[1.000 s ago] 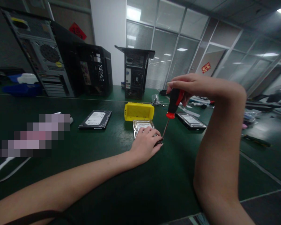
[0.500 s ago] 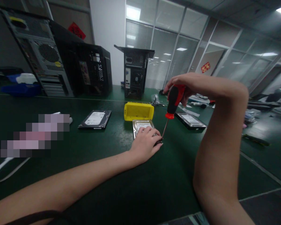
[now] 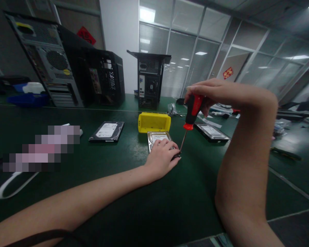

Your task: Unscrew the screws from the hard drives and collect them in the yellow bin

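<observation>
Screwdriver (image 3: 193,111), red and black, is gripped around its handle by the right hand (image 3: 207,96), its shaft slanting down to the near right corner of the hard drive (image 3: 158,136). The drive lies on the tabletop (image 3: 128,202) just in front of the yellow bin (image 3: 155,122) and is held down by the left hand (image 3: 161,156), fingers bent over its near part. Whether the tip is seated cannot be told. For clean turning, pressure should be applied straight along the shaft, wobble avoided, and the left fingertips, just beside the tip, guarded against a slip.
</observation>
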The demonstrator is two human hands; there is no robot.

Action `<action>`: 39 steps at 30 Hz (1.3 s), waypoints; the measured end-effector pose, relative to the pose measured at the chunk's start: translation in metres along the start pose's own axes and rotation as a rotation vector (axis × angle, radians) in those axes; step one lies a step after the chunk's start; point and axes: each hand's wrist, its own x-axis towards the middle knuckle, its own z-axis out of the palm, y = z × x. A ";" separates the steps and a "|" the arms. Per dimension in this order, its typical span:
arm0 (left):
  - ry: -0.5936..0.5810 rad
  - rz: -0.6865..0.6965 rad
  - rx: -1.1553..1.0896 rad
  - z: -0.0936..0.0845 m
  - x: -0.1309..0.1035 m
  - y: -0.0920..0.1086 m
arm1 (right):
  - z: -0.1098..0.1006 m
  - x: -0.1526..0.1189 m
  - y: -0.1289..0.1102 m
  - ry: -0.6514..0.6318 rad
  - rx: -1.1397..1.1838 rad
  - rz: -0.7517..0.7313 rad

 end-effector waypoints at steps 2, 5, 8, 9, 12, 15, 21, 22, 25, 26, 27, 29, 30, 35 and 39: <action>-0.003 -0.001 0.015 0.000 0.000 0.000 | 0.000 0.001 0.001 0.010 -0.013 -0.007; 0.002 0.001 0.024 0.001 0.000 0.000 | -0.001 0.000 0.002 0.029 -0.043 -0.007; 0.005 0.002 0.015 0.001 0.000 0.000 | -0.003 -0.001 0.002 0.035 -0.086 0.007; 0.007 0.000 0.009 0.001 0.000 0.000 | -0.003 -0.001 0.001 0.039 -0.100 0.010; 0.013 0.001 -0.005 0.000 0.000 0.000 | -0.003 -0.003 -0.001 0.047 -0.129 0.033; 0.013 0.005 -0.008 0.000 0.000 0.000 | -0.002 -0.005 -0.004 0.047 -0.135 0.075; 0.002 0.003 -0.008 -0.001 0.000 0.001 | 0.001 -0.006 -0.007 0.039 -0.009 0.098; -0.001 0.003 -0.009 -0.001 0.000 0.001 | 0.001 -0.006 -0.006 0.043 0.011 0.092; -0.010 -0.003 -0.004 -0.002 0.000 0.001 | 0.002 -0.007 -0.006 0.054 0.028 0.090; -0.012 -0.004 -0.001 -0.002 0.000 0.001 | 0.002 -0.007 -0.006 0.060 0.027 0.091; -0.013 -0.004 0.002 -0.001 0.000 0.000 | 0.002 -0.007 -0.006 0.066 0.029 0.091; -0.012 -0.004 0.005 0.000 -0.001 -0.001 | 0.002 -0.007 -0.003 0.083 0.017 0.096; -0.008 -0.003 0.006 0.001 -0.001 -0.001 | 0.001 -0.006 -0.001 0.090 0.011 0.091; 0.019 0.002 0.000 0.002 -0.001 -0.002 | -0.004 -0.002 0.010 0.083 -0.044 0.077; 0.020 0.000 -0.006 0.001 -0.001 -0.001 | -0.005 -0.003 0.008 0.175 -0.169 0.209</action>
